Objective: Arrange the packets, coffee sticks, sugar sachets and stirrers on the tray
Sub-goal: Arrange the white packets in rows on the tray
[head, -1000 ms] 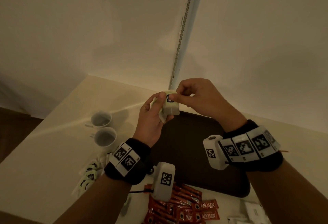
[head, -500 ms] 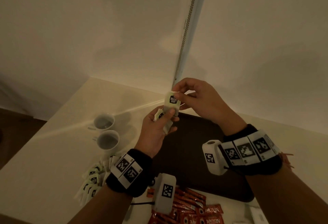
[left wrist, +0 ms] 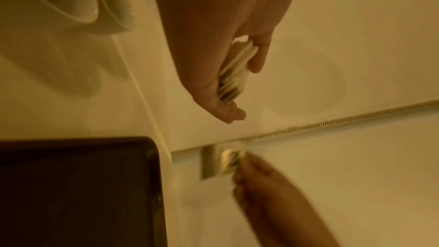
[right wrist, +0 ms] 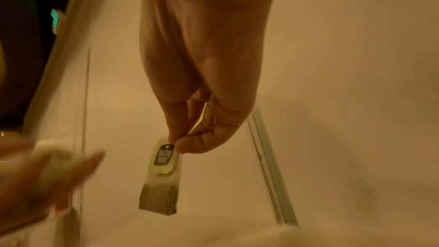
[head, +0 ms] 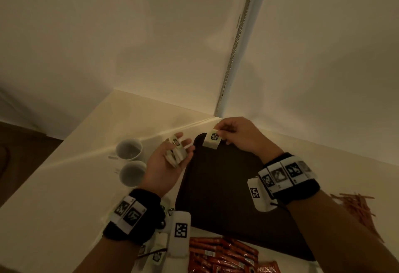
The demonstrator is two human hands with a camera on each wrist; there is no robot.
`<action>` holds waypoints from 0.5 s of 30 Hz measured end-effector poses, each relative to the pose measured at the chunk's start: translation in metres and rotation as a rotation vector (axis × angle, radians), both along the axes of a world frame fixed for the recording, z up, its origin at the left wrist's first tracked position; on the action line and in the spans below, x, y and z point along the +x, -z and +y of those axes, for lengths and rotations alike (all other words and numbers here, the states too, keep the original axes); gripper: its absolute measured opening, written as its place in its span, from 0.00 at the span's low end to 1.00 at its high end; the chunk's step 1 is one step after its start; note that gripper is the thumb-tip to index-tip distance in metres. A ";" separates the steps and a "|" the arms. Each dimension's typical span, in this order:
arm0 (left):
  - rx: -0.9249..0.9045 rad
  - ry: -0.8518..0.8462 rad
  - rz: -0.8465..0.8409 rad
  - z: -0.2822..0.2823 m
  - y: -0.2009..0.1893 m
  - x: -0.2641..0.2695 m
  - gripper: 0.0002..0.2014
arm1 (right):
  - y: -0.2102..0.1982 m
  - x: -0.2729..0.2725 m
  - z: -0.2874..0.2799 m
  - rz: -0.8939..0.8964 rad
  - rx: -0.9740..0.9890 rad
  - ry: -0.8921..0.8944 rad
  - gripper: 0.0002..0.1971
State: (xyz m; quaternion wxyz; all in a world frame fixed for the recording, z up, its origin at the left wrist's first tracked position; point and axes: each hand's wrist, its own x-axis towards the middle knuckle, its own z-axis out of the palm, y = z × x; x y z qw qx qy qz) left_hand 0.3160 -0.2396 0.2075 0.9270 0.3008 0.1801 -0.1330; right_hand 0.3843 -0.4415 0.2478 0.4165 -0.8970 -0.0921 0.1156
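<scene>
My left hand (head: 180, 146) lies palm up just left of the dark tray (head: 226, 197) and holds a small stack of pale tea packets (head: 175, 153). In the left wrist view its thumb and fingers (left wrist: 257, 57) clamp the stack (left wrist: 234, 74). My right hand (head: 218, 132) pinches a single tea packet (head: 212, 141) by its top, and the packet hangs over the tray's far left corner. The right wrist view shows that packet (right wrist: 162, 179) dangling from thumb and forefinger. Red coffee sticks (head: 220, 253) lie in front of the tray, thin red stirrers (head: 356, 205) to its right.
Two white cups (head: 129, 149) (head: 131, 173) stand left of my left hand. More pale packets (head: 159, 249) lie under my left wrist near the counter's front. Two walls meet behind the tray, with a metal strip (head: 237, 46) running up the corner.
My hands have come apart and dropped lower. The right hand has drawn one packet off the stack and carried it to the tray's far corner; the left hand has moved left with the rest.
</scene>
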 end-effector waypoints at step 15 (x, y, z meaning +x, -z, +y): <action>-0.040 -0.012 -0.070 0.030 -0.001 0.032 0.36 | 0.144 0.083 0.012 -0.006 -0.163 0.187 0.06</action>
